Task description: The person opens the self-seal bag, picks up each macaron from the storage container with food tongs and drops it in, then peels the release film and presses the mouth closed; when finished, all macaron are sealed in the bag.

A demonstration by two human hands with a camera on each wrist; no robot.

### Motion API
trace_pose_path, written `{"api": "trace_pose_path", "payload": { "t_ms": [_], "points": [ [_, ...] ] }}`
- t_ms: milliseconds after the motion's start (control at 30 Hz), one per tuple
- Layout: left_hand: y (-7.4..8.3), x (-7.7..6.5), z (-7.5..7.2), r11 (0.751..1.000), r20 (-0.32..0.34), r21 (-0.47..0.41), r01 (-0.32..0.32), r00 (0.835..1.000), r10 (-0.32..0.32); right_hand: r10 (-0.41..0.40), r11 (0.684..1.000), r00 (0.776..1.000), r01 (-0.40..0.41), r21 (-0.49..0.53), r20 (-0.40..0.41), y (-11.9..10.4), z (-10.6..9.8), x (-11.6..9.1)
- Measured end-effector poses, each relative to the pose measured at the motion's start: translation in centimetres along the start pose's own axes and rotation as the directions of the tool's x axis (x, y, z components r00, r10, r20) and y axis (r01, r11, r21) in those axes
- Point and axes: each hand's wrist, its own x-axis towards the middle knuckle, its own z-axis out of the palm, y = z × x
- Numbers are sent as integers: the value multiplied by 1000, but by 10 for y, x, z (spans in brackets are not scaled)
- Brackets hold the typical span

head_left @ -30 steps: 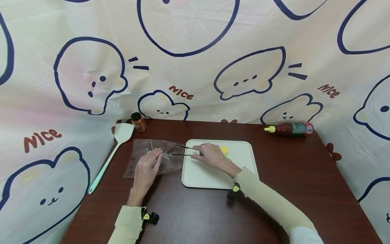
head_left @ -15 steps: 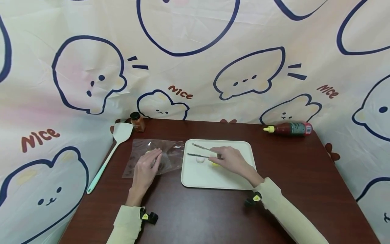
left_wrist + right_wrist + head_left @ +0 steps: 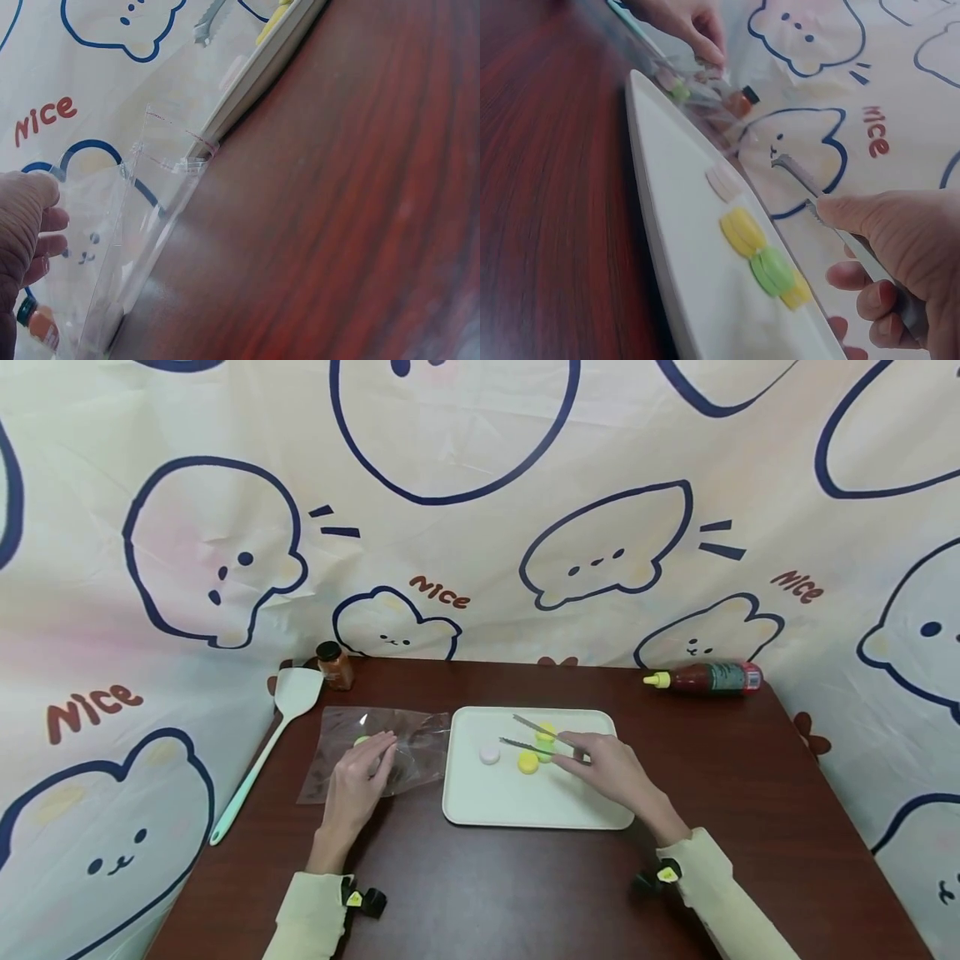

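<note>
My left hand (image 3: 362,772) pinches a clear plastic bag (image 3: 423,739) lying left of the tray; a green macaron (image 3: 679,91) shows inside it, beside something pinkish. In my right hand (image 3: 611,768) is a pair of metal tongs (image 3: 801,177), their tips spread and nothing between them. The tongs hover over the white tray (image 3: 495,806). On it lie a pale lilac macaron (image 3: 489,754), a yellow macaron (image 3: 528,762), a green macaron (image 3: 772,271) and a second yellow macaron (image 3: 547,732), the last two partly behind the tongs in the head view.
A mint-handled spatula (image 3: 258,768) lies along the table's left edge, near a small spice jar (image 3: 335,666). At the back right a red sauce bottle (image 3: 705,678) rests on its side. A patterned cloth (image 3: 480,552) hangs behind the table (image 3: 480,893).
My right hand has moved right with the tongs, from the bag's opening to above the macarons on the tray. The left hand stays at the bag.
</note>
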Motion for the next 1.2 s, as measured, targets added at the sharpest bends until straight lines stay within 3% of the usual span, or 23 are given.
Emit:
{"api": "trace_pose_path", "payload": {
  "t_ms": [533,767,1200],
  "points": [
    [1,0,1,1000,-4,7,-2,1000,2,144,989,989,-144,-21,26,35,-7,-43],
    [1,1,1,1000,-15,1,-14,1000,14,103,994,995,-103,-18,-9,41,-6,-50],
    [1,0,1,1000,-8,-1,0,1000,0,118,993,993,-117,-31,28,47,-3,-56]
  ]
}}
